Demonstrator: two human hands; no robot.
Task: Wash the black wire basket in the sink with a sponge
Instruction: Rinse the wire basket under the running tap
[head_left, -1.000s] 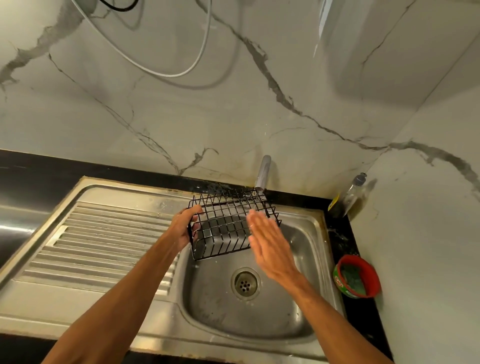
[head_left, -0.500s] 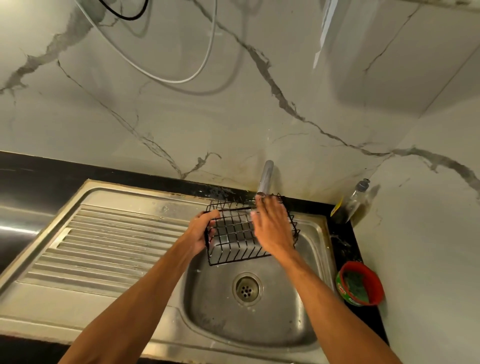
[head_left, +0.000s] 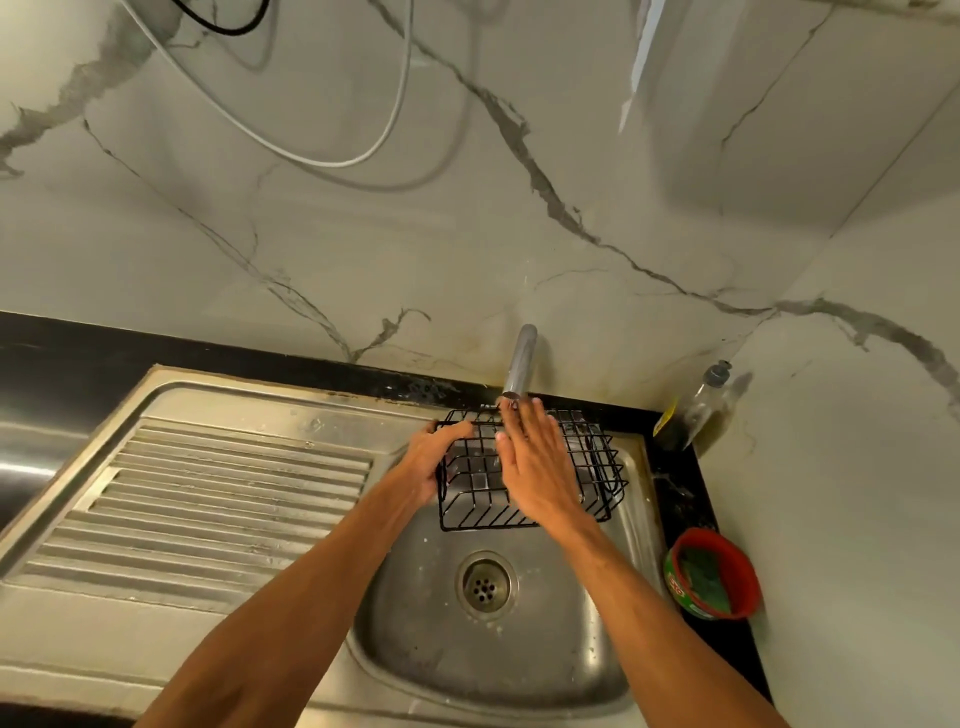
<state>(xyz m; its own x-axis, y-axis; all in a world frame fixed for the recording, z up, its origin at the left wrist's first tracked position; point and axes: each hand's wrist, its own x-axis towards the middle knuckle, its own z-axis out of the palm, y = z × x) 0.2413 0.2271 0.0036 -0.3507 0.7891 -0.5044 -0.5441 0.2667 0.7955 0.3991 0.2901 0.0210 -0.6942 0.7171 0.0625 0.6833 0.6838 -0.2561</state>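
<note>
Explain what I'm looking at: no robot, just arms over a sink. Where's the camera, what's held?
There is no machine: a person works with bare hands, filmed by one wide-angle camera worn on their head, looking down. All three pictures share that view; the largest is now. The left hand grips the left end of the black wire basket over the steel sink, under the tap. The right hand lies flat on the basket, fingers straight, holding nothing. On the black counter at right stand a red tub with a green scouring pad inside and a bottle in the corner. Neither hand has a sponge.
</note>
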